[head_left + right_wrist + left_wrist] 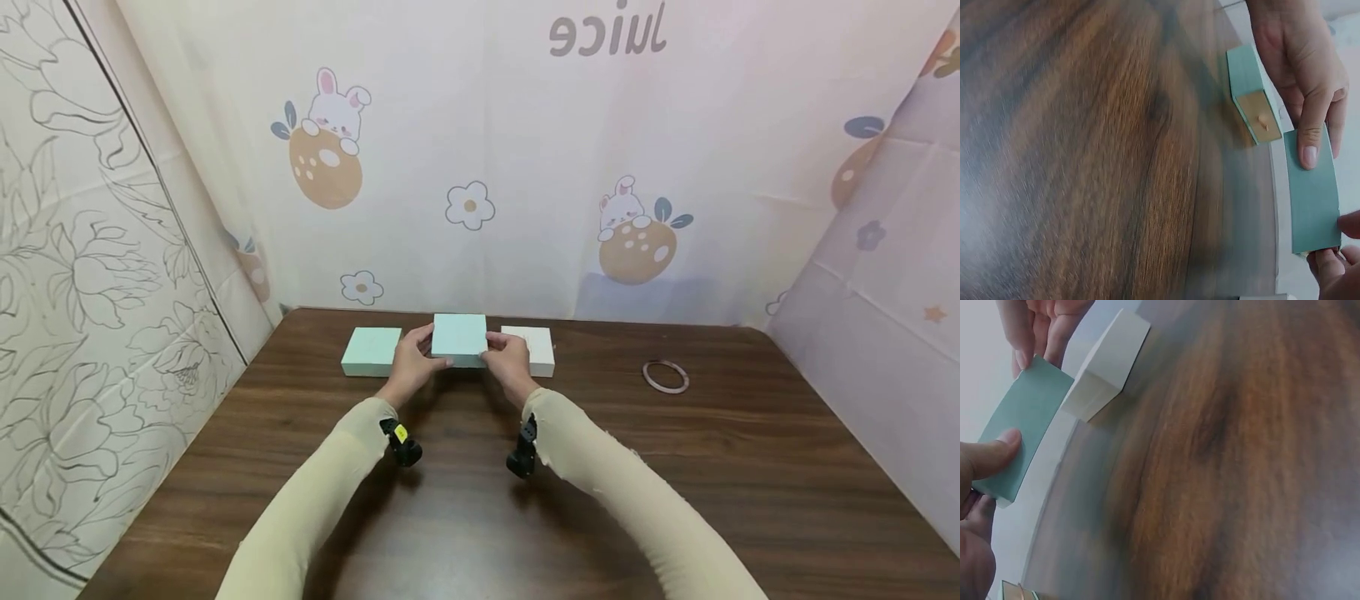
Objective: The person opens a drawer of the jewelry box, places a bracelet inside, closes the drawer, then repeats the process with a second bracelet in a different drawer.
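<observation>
Between both hands is a pale green box (459, 336), held off the table near its back edge. My left hand (411, 364) pinches its left end; in the left wrist view the thumb (1005, 452) lies on the green side. At the other end, my right hand (510, 364) grips it with thumb and fingers. Beside the left hand rests a second pale green box (371, 352); the right wrist view shows its tan end (1259, 115) with a small pull tab. A white box (542, 367) lies just beyond the right hand, partly hidden by it.
A pale ring (666, 391) lies on the dark wooden table (465, 517), to the right of the boxes. Behind the table hangs a printed curtain (480, 125), with more sheets at both sides. Wrist cameras (522, 450) hang under both sleeves.
</observation>
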`<action>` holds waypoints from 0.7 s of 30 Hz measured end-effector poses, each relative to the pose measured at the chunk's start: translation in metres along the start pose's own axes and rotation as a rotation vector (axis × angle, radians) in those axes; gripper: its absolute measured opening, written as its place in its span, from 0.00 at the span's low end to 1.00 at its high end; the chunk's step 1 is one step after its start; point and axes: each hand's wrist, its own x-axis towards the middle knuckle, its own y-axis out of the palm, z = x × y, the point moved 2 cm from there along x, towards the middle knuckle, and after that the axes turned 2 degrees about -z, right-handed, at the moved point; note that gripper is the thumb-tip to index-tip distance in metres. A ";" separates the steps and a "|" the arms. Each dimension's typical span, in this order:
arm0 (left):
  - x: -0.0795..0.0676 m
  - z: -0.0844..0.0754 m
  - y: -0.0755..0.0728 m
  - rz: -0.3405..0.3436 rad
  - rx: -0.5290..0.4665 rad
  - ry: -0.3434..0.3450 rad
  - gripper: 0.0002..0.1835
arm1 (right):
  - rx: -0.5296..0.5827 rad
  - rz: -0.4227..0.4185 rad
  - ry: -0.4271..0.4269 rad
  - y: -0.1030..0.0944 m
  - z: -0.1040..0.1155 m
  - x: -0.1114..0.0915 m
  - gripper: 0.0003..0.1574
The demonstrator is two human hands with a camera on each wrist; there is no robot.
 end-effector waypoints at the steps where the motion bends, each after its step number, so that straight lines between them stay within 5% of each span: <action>1: 0.001 0.001 0.001 -0.006 0.010 -0.010 0.41 | -0.001 0.000 -0.015 0.001 -0.001 0.001 0.25; 7: 0.007 0.010 0.006 -0.024 0.093 -0.026 0.40 | -0.033 -0.015 -0.038 0.004 -0.008 0.005 0.26; 21: 0.010 0.020 0.017 0.011 0.065 -0.007 0.39 | -0.224 0.012 -0.057 0.004 -0.010 0.006 0.28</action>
